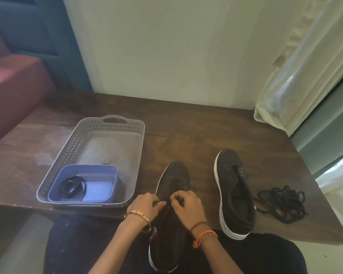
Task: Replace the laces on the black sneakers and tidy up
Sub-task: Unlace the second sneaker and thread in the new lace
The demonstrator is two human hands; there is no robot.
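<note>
Sneakers, both black with white soles, sit at the near edge of a dark, worn wooden bench (186, 125) pushed against a pale wall, with a sheer curtain (309, 66) to the right and a reddish seat (14, 86) to the left. One sneaker (172, 210) overhangs the edge toward the lap; the left hand (145, 204) and the right hand (188, 202) meet over its eyelets, each grip curled and pinching at its upper, where any lace is too dark to see. The second sneaker (234, 192) stands unlaced just to the right, beside a loose tangle of black laces (281, 204). A grey perforated plastic basket (71, 147) holds a blue tub (99, 182) containing a coiled black lace (73, 187). No readable writing shows.
</note>
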